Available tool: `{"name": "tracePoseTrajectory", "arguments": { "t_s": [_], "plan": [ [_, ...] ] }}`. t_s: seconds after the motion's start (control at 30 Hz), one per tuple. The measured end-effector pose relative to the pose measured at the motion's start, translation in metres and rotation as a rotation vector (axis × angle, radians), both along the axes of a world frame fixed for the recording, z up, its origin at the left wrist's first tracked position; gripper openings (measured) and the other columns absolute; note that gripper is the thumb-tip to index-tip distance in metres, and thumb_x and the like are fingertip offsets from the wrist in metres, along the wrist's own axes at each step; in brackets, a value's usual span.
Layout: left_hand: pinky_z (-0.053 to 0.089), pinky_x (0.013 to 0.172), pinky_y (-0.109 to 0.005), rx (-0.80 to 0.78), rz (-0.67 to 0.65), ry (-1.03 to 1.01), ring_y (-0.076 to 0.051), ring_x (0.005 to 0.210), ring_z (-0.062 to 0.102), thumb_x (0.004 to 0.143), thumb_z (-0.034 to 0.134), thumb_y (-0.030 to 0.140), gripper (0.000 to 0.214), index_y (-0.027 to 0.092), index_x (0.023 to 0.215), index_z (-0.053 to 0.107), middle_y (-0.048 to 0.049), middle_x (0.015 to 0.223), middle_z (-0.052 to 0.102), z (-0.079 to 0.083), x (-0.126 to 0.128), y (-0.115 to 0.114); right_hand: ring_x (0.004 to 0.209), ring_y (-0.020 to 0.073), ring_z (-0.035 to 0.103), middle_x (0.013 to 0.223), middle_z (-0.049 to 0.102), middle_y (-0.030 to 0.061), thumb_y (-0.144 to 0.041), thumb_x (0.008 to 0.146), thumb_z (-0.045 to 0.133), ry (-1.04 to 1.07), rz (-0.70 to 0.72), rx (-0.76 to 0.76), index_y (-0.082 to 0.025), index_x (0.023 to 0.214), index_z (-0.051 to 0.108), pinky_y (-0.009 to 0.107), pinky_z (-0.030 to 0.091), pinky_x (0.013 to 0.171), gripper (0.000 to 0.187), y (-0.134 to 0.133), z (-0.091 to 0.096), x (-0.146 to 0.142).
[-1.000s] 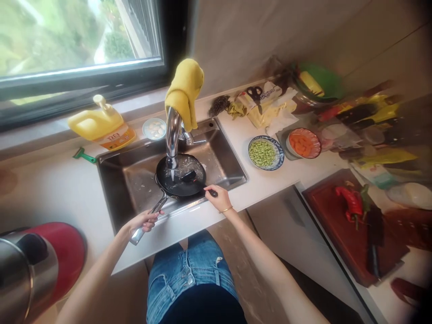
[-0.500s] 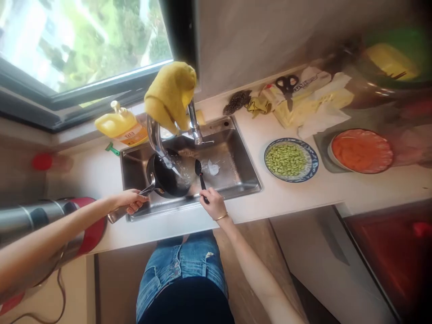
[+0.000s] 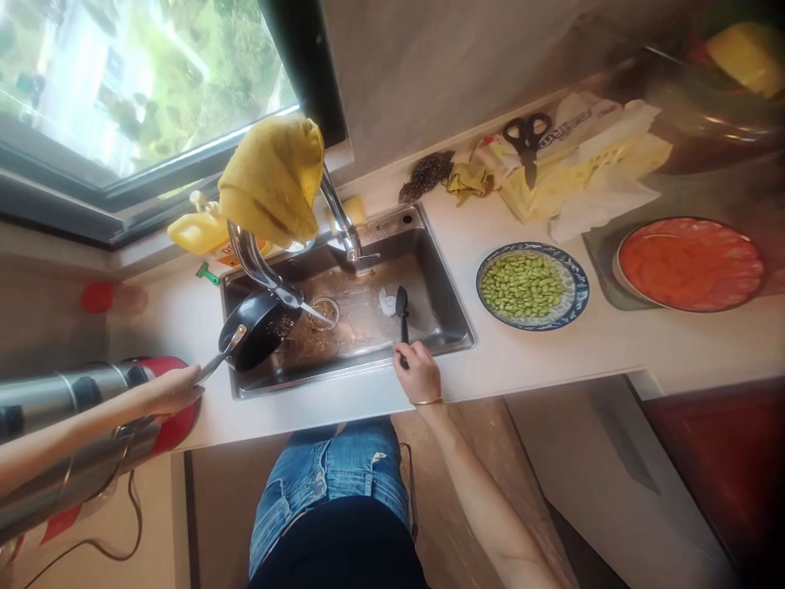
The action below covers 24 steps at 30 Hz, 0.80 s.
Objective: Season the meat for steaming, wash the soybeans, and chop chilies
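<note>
My left hand (image 3: 175, 390) is closed round the metal handle of a black frying pan (image 3: 254, 335), which tilts over the left side of the steel sink (image 3: 457, 323). Water runs from the chrome tap (image 3: 261, 266) just right of the pan. My right hand (image 3: 418, 375) rests at the sink's front edge and grips the handle of a black spatula (image 3: 402, 309), whose head points into the basin beside a white scrap. A yellow cloth (image 3: 273, 184) hangs over the tap.
A plate of green beans (image 3: 526, 285) and a plate of orange slices (image 3: 690, 263) stand on the counter right of the sink. Scissors (image 3: 526, 139), bags and a scourer lie behind them. A yellow detergent bottle (image 3: 196, 231) stands by the window. A red and steel appliance (image 3: 74, 425) is at left.
My left hand has pulled the pan left and tipped it further, uncovering the drain. My right hand with the spatula has shifted right along the sink's front edge. The view has swung left.
</note>
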<state>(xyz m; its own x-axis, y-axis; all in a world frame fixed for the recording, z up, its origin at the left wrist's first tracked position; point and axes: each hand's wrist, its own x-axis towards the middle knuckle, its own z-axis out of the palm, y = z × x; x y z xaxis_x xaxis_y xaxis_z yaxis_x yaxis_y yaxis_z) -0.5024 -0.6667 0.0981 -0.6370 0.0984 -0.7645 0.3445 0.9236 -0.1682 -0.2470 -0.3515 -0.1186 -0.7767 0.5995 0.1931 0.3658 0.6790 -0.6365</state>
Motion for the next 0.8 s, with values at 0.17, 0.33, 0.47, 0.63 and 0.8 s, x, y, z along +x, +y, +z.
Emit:
{"name": "tracePoseTrajectory", "arguments": {
  "t_s": [0.17,0.33,0.47,0.63,0.8],
  "plan": [
    [0.038,0.040,-0.025,-0.031,0.136,-0.071,-0.017,0.041,0.050,0.077,0.052,0.032,0.016,0.020,0.084,0.046,0.0007,0.056,0.044,-0.007,0.004,-0.009,0.074,0.0214,0.056,0.076,0.059,0.0062,-0.021,0.087,0.046,-0.039,-0.089,-0.010,-0.021,0.094,0.071,0.030,0.044,0.070,0.027,0.025,-0.009,0.001],
    [0.026,0.032,-0.022,-0.136,0.081,-0.058,-0.016,0.032,0.045,0.081,0.044,0.029,0.018,0.018,0.094,0.048,0.0035,0.048,0.041,-0.005,0.015,0.005,0.079,0.0224,0.061,0.086,0.067,0.0083,-0.029,0.087,0.047,-0.013,-0.084,-0.124,-0.019,0.103,0.069,0.031,0.047,0.073,0.029,0.033,-0.011,-0.008],
    [0.024,0.030,-0.023,-0.094,0.095,-0.027,-0.015,0.030,0.042,0.080,0.046,0.029,0.014,0.019,0.090,0.045,0.0041,0.048,0.042,0.002,0.015,0.008,0.079,0.0236,0.064,0.090,0.070,0.0099,-0.042,0.087,0.049,-0.023,-0.176,-0.226,-0.019,0.102,0.069,0.032,0.047,0.070,0.034,0.034,-0.015,-0.017],
    [0.022,0.034,-0.018,0.144,0.483,-0.217,-0.007,0.035,0.030,0.077,0.058,0.038,0.028,0.021,0.090,0.040,0.0088,0.052,0.034,0.001,0.010,0.016,0.074,0.0247,0.065,0.086,0.070,0.0121,-0.041,0.085,0.048,0.022,-0.393,-0.231,-0.015,0.106,0.062,0.033,0.046,0.065,0.036,0.046,-0.021,-0.018],
    [0.015,0.037,-0.015,0.369,0.726,-0.443,-0.002,0.038,0.019,0.065,0.072,0.051,0.054,0.021,0.099,0.042,0.0114,0.054,0.030,-0.043,0.012,0.037,0.068,0.0242,0.065,0.075,0.069,0.0094,-0.044,0.082,0.049,0.047,-0.340,-0.239,-0.019,0.086,0.059,0.031,0.047,0.061,0.027,0.050,-0.027,-0.016]
  ]
}}
